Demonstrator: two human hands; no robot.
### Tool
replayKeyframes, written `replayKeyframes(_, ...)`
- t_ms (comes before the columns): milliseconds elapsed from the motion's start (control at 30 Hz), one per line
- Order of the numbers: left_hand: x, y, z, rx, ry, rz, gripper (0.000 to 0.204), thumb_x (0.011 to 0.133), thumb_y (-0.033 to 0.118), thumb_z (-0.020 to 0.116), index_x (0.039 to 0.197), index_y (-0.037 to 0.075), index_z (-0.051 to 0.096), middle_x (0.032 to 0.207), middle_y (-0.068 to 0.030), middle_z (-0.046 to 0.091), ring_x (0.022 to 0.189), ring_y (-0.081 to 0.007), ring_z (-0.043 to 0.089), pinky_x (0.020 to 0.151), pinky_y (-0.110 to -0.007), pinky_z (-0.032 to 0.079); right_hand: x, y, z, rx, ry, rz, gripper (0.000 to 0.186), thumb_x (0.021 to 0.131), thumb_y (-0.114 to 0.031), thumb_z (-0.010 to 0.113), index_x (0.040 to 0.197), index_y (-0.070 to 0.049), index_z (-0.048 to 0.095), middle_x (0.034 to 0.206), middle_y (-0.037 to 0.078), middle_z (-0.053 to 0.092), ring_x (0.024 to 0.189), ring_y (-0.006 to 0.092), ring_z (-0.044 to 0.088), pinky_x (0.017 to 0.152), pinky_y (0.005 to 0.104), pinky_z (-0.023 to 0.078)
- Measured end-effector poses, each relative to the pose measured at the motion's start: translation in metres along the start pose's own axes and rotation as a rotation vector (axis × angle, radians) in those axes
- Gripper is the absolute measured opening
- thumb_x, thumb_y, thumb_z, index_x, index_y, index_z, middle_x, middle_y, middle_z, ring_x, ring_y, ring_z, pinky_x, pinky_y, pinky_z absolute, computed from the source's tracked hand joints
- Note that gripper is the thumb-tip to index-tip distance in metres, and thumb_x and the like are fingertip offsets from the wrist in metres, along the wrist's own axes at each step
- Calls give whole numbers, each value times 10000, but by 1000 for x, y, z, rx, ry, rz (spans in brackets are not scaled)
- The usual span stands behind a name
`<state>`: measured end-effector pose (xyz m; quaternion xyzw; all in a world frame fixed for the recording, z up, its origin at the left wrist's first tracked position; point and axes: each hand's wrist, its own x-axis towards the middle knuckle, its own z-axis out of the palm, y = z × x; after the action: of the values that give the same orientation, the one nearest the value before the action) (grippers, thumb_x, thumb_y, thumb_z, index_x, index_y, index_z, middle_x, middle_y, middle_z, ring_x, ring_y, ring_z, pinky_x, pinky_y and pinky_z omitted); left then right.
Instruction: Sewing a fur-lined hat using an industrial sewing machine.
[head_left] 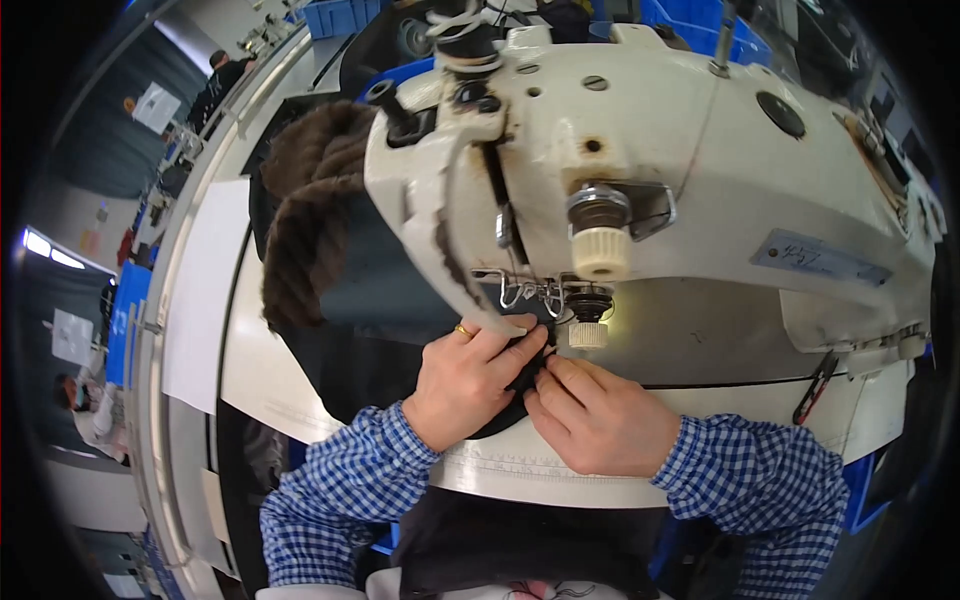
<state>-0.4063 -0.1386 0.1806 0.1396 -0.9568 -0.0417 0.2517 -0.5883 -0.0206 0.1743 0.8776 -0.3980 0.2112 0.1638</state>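
Note:
A white sewing machine (pixel 700 150) stands across the table in front of me. Dark cloth (pixel 370 350) lies on its bed and reaches under the machine's head, with brown fur trim (pixel 310 215) at its far left part. My left hand (pixel 475 375) is closed on the cloth's edge just before the needle area, a ring on one finger. Close beside it, my right hand (pixel 600 410) pinches the same edge, its fingertips almost meeting those of the left. The machine's head and my fingers hide the needle and the exact spot being gripped.
On the right of the table lie small thread snips (pixel 817 388). A white sheet (pixel 205 300) lies at the left edge. Blue bins (pixel 340 15) stand at the back. Two other people (pixel 218 85) are far off to the left.

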Motion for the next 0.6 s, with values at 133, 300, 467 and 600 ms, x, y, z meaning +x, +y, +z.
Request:
replayKeyframes(133,1,8,-4,96,-2,18,445,683,104,740,1119,19,720,1128,-46,653,805,-210,574,614,-305,536,2,-5,2,33,-27,-9,295,804,-168,643,993,52,696,1013,172,664,1012,333,649,938,394,553)
replayKeyframes(300,-6,6,1,138,61,82,378,716,136,694,1072,17,732,1136,-54,648,819,-188,568,647,-283,536,3,-9,0,113,-27,13,316,796,-150,652,1029,58,698,1012,165,648,1011,317,629,944,389,551)
replayKeyframes(467,0,-4,0,88,13,161,404,685,118,710,1078,29,738,1123,-48,653,784,-179,568,617,-281,535,4,-9,1,128,-18,39,308,787,-143,661,1017,59,698,997,159,642,976,302,621,928,371,556)
replayKeyframes(600,4,-8,1,95,6,176,405,671,119,717,1067,42,747,1114,-34,653,788,-175,561,630,-284,533,5,-9,2,140,-17,97,360,739,-101,673,1060,58,702,1053,152,664,989,279,644,868,351,575)
